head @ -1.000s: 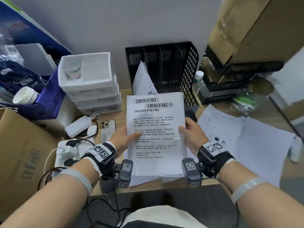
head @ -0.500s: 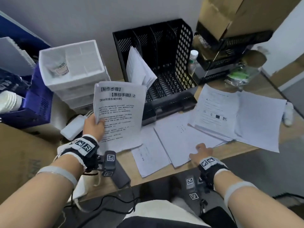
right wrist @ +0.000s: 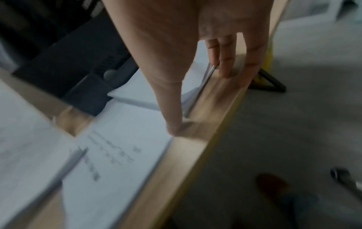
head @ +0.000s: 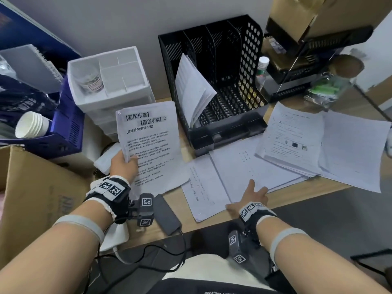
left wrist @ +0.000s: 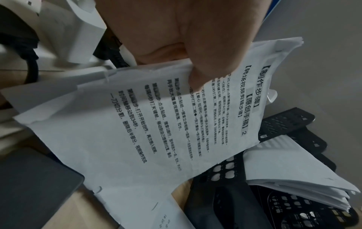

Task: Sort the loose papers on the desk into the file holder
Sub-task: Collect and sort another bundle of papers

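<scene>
My left hand pinches a thin sheaf of printed sheets by its left edge, held up left of the black file holder. A bundle of papers leans in the holder's left slot. Loose papers lie spread on the desk in front of the holder. My right hand lies flat with straight fingers at their near edge, by the desk's front rim. A thicker pile sits to the right.
A white drawer unit stands left of the holder. A cardboard box and a blue crate with paper cups fill the left. A dark phone-like slab lies near the desk edge. Black trays stand at the back right.
My right hand let go of the sheaf and dropped to the loose papers at the desk's front. The left hand alone carried the sheaf to the left.
</scene>
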`<state>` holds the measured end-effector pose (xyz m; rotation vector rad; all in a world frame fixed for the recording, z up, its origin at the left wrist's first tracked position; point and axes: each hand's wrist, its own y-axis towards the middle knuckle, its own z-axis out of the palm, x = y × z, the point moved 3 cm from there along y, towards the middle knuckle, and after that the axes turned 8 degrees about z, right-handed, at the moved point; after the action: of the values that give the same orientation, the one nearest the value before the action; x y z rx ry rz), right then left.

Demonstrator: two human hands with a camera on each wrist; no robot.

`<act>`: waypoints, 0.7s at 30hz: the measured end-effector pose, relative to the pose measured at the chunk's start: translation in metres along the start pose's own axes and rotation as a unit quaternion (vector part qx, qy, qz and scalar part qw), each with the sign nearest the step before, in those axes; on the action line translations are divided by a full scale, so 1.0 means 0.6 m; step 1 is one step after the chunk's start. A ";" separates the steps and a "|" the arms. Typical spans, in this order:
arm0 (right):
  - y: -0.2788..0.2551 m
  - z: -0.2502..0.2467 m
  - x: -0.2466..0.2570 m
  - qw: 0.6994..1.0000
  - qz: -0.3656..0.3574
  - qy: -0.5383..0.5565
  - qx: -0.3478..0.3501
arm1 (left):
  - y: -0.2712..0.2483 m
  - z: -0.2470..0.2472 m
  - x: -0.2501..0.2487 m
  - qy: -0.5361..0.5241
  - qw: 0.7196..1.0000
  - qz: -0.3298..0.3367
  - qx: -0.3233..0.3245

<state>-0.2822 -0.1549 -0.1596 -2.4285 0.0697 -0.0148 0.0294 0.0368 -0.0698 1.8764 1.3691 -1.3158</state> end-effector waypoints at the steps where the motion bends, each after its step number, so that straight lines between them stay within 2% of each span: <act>1: 0.000 0.002 -0.001 0.999 -0.017 -0.038 -0.024 | -0.004 -0.003 0.000 -0.005 1.000 0.005 0.007; 4: 0.002 -0.010 0.000 0.983 -0.078 -0.117 -0.115 | -0.008 -0.010 0.007 -0.043 0.999 0.001 0.026; 6: 0.004 -0.026 0.002 0.975 -0.116 -0.116 -0.151 | -0.013 -0.011 0.010 -0.087 0.995 -0.009 0.042; 9: 0.008 -0.065 -0.005 0.985 -0.125 -0.014 -0.116 | -0.023 -0.005 0.001 -0.154 0.985 -0.013 0.076; 11: 0.018 -0.105 -0.018 0.981 -0.116 0.085 -0.133 | -0.024 0.004 -0.007 -0.179 0.979 -0.015 0.095; 16: 0.052 -0.190 -0.065 0.923 -0.087 0.307 -0.214 | -0.024 0.041 -0.033 -0.219 0.969 -0.003 0.117; 19: 0.055 -0.216 -0.093 0.906 -0.065 0.355 -0.220 | -0.024 0.066 -0.042 -0.229 0.964 -0.007 0.134; 21: 0.034 -0.224 -0.098 0.904 -0.092 0.349 -0.231 | -0.024 0.080 -0.046 -0.235 0.962 -0.013 0.138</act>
<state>-0.3459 -0.2545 -0.0708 -2.7612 0.1817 -1.0640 -0.0052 -0.0085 -0.0637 1.5598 1.0061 -1.8959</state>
